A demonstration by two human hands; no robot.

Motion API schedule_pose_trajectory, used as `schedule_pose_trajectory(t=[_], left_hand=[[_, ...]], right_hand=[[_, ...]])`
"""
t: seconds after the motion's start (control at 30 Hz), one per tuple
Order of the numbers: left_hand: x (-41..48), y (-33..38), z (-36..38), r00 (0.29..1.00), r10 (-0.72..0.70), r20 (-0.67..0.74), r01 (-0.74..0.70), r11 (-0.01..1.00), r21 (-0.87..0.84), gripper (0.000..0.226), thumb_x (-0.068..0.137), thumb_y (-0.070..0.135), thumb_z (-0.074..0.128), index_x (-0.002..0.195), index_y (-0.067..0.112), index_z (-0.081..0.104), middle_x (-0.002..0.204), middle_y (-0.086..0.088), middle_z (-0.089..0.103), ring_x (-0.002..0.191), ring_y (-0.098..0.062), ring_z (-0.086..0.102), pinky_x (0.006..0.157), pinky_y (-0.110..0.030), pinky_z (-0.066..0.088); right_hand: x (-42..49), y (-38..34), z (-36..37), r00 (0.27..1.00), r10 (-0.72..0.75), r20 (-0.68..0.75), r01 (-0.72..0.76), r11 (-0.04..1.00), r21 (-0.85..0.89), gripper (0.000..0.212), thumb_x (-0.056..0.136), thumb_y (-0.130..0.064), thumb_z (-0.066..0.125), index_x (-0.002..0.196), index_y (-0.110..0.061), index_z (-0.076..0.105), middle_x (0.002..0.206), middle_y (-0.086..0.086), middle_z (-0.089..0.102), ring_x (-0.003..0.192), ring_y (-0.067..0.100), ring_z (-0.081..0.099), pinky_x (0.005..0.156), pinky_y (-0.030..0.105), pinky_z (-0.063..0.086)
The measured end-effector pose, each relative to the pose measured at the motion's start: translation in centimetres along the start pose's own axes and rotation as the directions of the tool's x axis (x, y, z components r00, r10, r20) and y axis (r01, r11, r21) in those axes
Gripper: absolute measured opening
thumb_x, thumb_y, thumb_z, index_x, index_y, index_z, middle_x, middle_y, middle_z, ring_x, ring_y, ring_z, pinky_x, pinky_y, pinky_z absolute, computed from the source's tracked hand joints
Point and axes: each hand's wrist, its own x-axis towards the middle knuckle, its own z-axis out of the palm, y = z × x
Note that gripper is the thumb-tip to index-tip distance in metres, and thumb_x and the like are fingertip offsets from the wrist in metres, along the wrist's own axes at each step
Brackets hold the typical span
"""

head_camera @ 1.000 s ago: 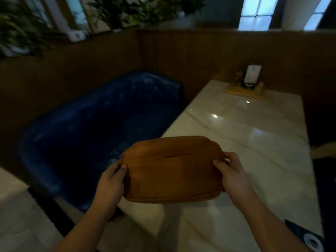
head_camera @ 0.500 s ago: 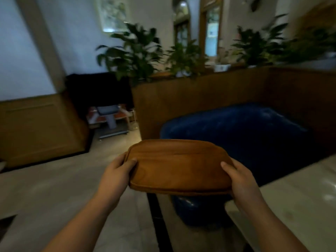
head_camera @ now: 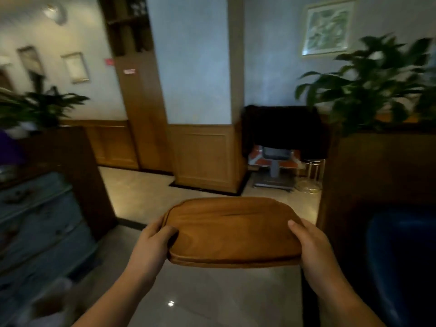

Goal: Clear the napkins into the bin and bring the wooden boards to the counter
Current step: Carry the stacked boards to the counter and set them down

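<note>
Wooden boards [head_camera: 232, 230] held level at chest height, over floor, centre frame. Left hand [head_camera: 151, 241] clamps 9 o'clock end, right hand [head_camera: 311, 244] clamps 3 o'clock end, thumbs on top. Likely stiff, moderately heavy, smooth finish; end grip suits.

both hands grip a stack of wooden boards [head_camera: 232, 228] held flat above the pale floor [head_camera: 212, 298]: left hand [head_camera: 153, 244] and right hand [head_camera: 311, 246] at opposite ends; seemingly two boards, though blur obscures it.
</note>
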Motion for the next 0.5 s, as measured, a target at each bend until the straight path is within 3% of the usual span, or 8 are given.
schedule_pose_trajectory(t=[0.17, 0.23, 0.3, 0.37, 0.43, 0.5], left_hand=[[4.9, -0.9, -6.0, 0.975, -0.039, -0.219, 0.043, 0.999, 0.015, 0.021, 0.091, 0.018, 0.05, 0.099, 0.032, 0.064, 0.096, -0.014, 0.069, 0.077, -0.026, 0.068, 0.069, -0.041, 0.056], [6.5, -1.4, -8.1, 0.933, -0.041, -0.359, 0.049, 0.999, 0.012, 0.022, 0.093, 0.016, 0.047, 0.106, 0.027, 0.06, 0.086, -0.009, 0.068, 0.06, -0.017, 0.066, 0.05, -0.025, 0.053], [7.7, -1.6, -10.6, 0.878, -0.018, -0.479, 0.036, 0.999, 0.028, 0.021, 0.095, 0.015, 0.044, 0.108, 0.025, 0.056, 0.079, -0.002, 0.063, 0.057, -0.015, 0.06, 0.04, -0.018, 0.046], [8.5, -2.0, -13.3, 0.826, -0.027, -0.563, 0.056, 0.998, 0.034, 0.022, 0.095, 0.017, 0.043, 0.111, 0.025, 0.056, 0.081, 0.003, 0.06, 0.068, -0.014, 0.059, 0.049, -0.022, 0.051], [9.0, -2.7, -16.7, 0.765, -0.043, -0.643, 0.084, 0.996, 0.034, 0.022, 0.095, 0.019, 0.044, 0.11, 0.024, 0.058, 0.083, 0.003, 0.063, 0.076, -0.019, 0.062, 0.068, -0.036, 0.053], [9.4, -3.4, -20.1, 0.699, -0.055, -0.713, 0.093, 0.996, 0.014, 0.021, 0.094, 0.022, 0.045, 0.108, 0.025, 0.061, 0.084, 0.0, 0.065, 0.079, -0.022, 0.063, 0.069, -0.041, 0.052]], right_hand=[[8.2, 1.4, 9.9, 0.98, 0.019, 0.199, -0.034, 0.997, 0.072, 0.021, 0.097, -0.029, 0.049, 0.114, -0.027, 0.062, 0.099, -0.003, 0.07, 0.094, 0.019, 0.066, 0.077, 0.034, 0.05], [10.8, 1.6, 14.0, 0.946, 0.04, 0.322, -0.058, 0.997, 0.047, 0.016, 0.096, -0.029, 0.051, 0.101, -0.027, 0.066, 0.098, -0.002, 0.072, 0.094, 0.021, 0.068, 0.081, 0.038, 0.052], [13.2, 2.3, 18.6, 0.9, 0.064, 0.432, -0.077, 0.997, 0.011, 0.017, 0.095, -0.032, 0.053, 0.098, -0.026, 0.068, 0.099, 0.001, 0.074, 0.095, 0.024, 0.069, 0.087, 0.044, 0.053], [14.5, 2.9, 22.7, 0.857, 0.068, 0.51, -0.075, 0.997, -0.007, 0.019, 0.094, -0.034, 0.055, 0.099, -0.023, 0.07, 0.1, 0.003, 0.074, 0.096, 0.026, 0.069, 0.091, 0.048, 0.053], [15.1, 3.9, 27.5, 0.793, 0.059, 0.606, -0.054, 0.998, -0.027, 0.02, 0.092, -0.038, 0.056, 0.102, -0.025, 0.069, 0.104, 0.006, 0.073, 0.098, 0.027, 0.068, 0.091, 0.051, 0.053], [15.4, 4.6, 32.3, 0.727, 0.041, 0.686, -0.01, 0.999, -0.049, 0.025, 0.092, -0.04, 0.055, 0.106, -0.023, 0.067, 0.1, 0.006, 0.072, 0.093, 0.027, 0.068, 0.081, 0.045, 0.056]])
